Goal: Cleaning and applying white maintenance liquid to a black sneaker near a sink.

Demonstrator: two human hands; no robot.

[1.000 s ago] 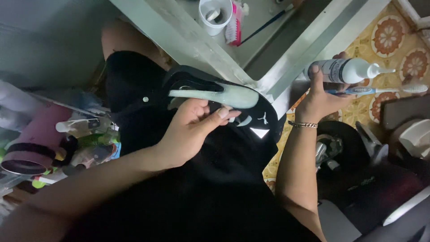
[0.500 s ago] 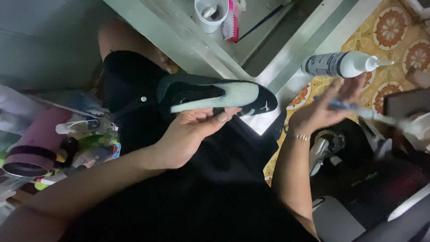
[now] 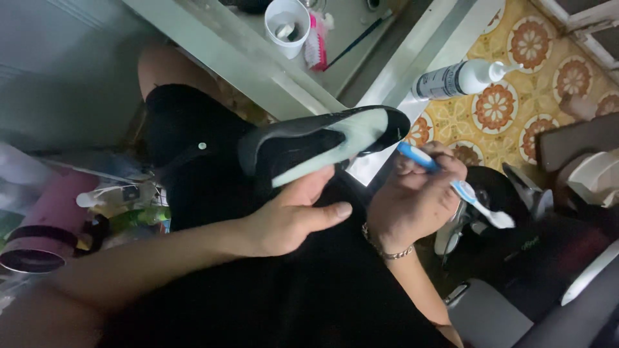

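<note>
Here we hold a black shoe (image 3: 303,145) over our lap, sole turned up, its pale sole edge facing the camera. Our left hand (image 3: 293,216) cups the shoe from below, fingers curled around its upper and the thumb stretched out along the side. Our right hand (image 3: 416,196) sits just beside the shoe's toe, fingers closed around a blue-and-white toothbrush (image 3: 454,183) whose bristled head points away, down toward the floor. By our reading, the step in hand is scrubbing the sole, with the brush gripped but not yet on it; the next move calls for turning the bristles toward the pale edge while the left hand steadies the shoe. A white bottle (image 3: 461,78) lies on the metal ledge (image 3: 412,64) above the patterned floor, well apart from both hands. A white cup (image 3: 287,26) and a pink brush (image 3: 316,42) rest in the basin beyond.
</note>
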